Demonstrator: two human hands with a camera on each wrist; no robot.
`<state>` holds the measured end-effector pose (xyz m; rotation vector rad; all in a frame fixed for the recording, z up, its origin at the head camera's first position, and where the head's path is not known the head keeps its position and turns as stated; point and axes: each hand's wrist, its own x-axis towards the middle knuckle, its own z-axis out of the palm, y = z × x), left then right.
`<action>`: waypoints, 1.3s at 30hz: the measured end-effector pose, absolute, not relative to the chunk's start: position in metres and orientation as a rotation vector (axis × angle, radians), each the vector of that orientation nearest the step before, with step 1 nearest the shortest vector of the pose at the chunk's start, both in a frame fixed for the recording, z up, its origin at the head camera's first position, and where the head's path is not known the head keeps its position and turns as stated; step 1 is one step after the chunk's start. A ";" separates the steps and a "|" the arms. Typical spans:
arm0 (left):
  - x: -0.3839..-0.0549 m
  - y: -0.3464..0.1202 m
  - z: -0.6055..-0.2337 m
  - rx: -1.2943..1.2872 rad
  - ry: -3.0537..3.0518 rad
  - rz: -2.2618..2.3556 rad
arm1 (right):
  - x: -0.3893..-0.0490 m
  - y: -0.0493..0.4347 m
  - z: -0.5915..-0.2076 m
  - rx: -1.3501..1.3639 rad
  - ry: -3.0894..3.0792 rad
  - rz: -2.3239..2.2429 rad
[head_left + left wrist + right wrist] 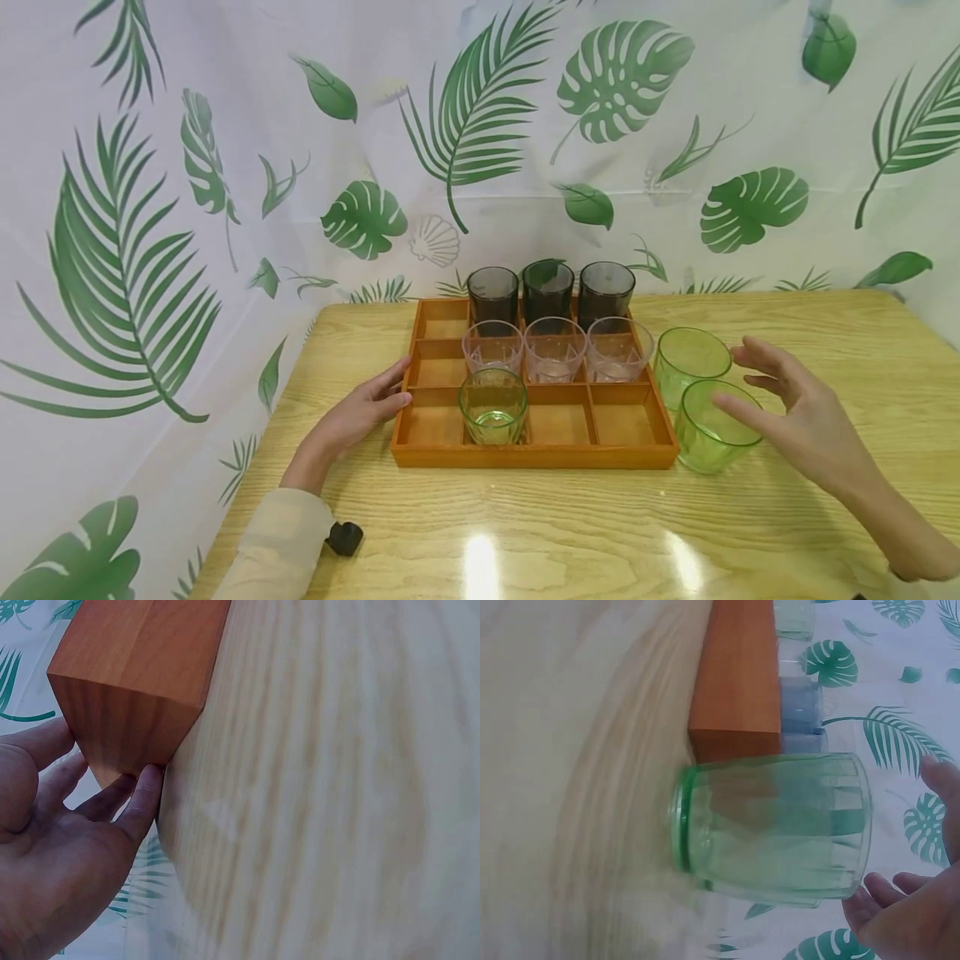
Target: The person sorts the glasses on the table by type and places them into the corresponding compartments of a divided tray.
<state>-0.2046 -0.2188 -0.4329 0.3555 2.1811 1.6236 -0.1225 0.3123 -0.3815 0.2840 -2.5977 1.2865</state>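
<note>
A wooden divided tray (534,456) sits on the table. My left hand (365,414) rests on its left side, fingertips against the outer wall; the left wrist view shows the fingers reaching along the wooden wall (124,724). To the tray's right stand two green glasses, a rear one (693,354) and a nearer one (714,442). My right hand (806,417) is beside them, fingers spread and thumb overlapping the nearer rim. In the right wrist view, a green glass (780,825) stands between the tray corner and the hand, fingertips right at its rim.
Three dark glasses (549,292) fill the tray's back row and three clear glasses (556,354) the middle one, leaving the left column bare. One green glass (493,408) stands in the front row, second compartment from the left. Behind the table (420,533) hangs a leaf-patterned cloth (637,208).
</note>
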 end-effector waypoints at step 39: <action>-0.204 -0.218 -0.431 0.343 2.192 1.616 | -0.119 0.316 -0.417 0.237 -2.815 1.259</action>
